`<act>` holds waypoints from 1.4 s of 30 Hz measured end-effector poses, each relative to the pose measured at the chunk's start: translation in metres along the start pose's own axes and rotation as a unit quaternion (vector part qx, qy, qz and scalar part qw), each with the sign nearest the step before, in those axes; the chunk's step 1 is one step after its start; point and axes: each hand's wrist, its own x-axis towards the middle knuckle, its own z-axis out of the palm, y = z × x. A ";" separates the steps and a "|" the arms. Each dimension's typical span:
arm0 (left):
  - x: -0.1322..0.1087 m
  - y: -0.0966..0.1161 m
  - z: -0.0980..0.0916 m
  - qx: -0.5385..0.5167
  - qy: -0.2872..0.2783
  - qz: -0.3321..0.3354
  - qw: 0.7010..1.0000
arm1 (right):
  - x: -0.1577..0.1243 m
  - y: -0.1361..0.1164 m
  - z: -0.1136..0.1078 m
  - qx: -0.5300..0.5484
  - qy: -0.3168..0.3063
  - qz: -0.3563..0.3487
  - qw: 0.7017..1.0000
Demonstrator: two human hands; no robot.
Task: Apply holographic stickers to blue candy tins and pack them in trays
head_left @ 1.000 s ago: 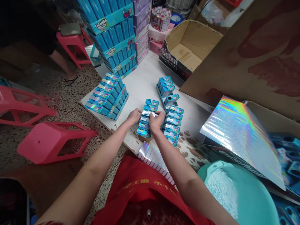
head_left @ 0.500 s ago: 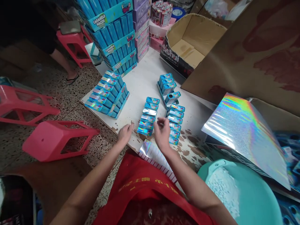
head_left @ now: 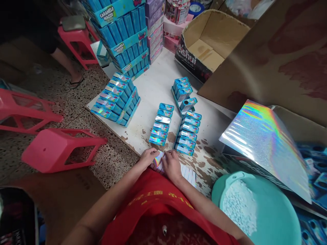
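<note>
My left hand (head_left: 147, 158) and my right hand (head_left: 171, 164) rest close together on a holographic sticker sheet (head_left: 187, 174) at the near edge of the white board (head_left: 153, 88). Both hands have their fingers bent onto the sheet's left end, seemingly pinching it. Just beyond them stand two rows of small blue boxes, one row (head_left: 159, 125) on the left and another (head_left: 187, 133) on the right, several with shiny labels on top.
A tilted tray of blue boxes (head_left: 114, 100) lies left. Stacked blue cartons (head_left: 122, 30) and an open cardboard box (head_left: 206, 44) stand behind. A holographic sheet (head_left: 265, 143) and teal basin (head_left: 255, 211) sit right. Pink stools (head_left: 58, 149) lie on the floor; another person's leg (head_left: 66, 66) stands far left.
Both hands left the left row of blue boxes and drew back toward me, now resting on the sticker sheet at the board's near edge.
</note>
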 end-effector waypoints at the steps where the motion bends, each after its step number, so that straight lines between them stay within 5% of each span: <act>1: -0.001 0.000 0.000 0.011 0.011 0.003 1.000 | -0.001 -0.001 0.000 -0.011 -0.010 -0.014 1.000; 9: 0.002 0.004 0.008 0.060 0.054 0.005 0.997 | -0.008 -0.004 -0.002 -0.050 -0.043 -0.097 0.993; 14: 0.006 0.008 0.008 0.082 0.071 0.002 0.994 | -0.007 -0.011 -0.015 -0.019 -0.033 -0.048 0.998; 18: -0.014 0.018 0.002 0.071 0.111 0.037 0.991 | -0.005 -0.024 -0.038 0.129 -0.016 0.009 0.992; 21: -0.038 0.029 -0.003 -0.026 0.014 0.111 0.993 | -0.002 -0.035 -0.055 0.248 -0.010 0.044 0.968; 23: -0.048 0.038 -0.007 -0.057 -0.082 0.106 0.989 | 0.003 -0.040 -0.062 0.304 0.002 0.067 0.950; 25: -0.048 0.048 -0.013 -0.044 -0.117 0.083 0.989 | 0.012 -0.042 -0.064 0.331 0.031 0.094 0.939; 30: -0.009 0.084 -0.046 -0.021 -0.112 0.115 0.987 | 0.058 -0.045 -0.058 0.313 0.129 0.110 0.935; 35: 0.052 0.126 -0.086 -0.008 -0.110 0.132 0.985 | 0.123 -0.054 -0.049 0.372 0.144 0.121 0.909; 42: 0.109 0.154 -0.095 0.020 0.002 0.147 0.989 | 0.172 -0.055 -0.040 0.195 0.245 0.130 0.941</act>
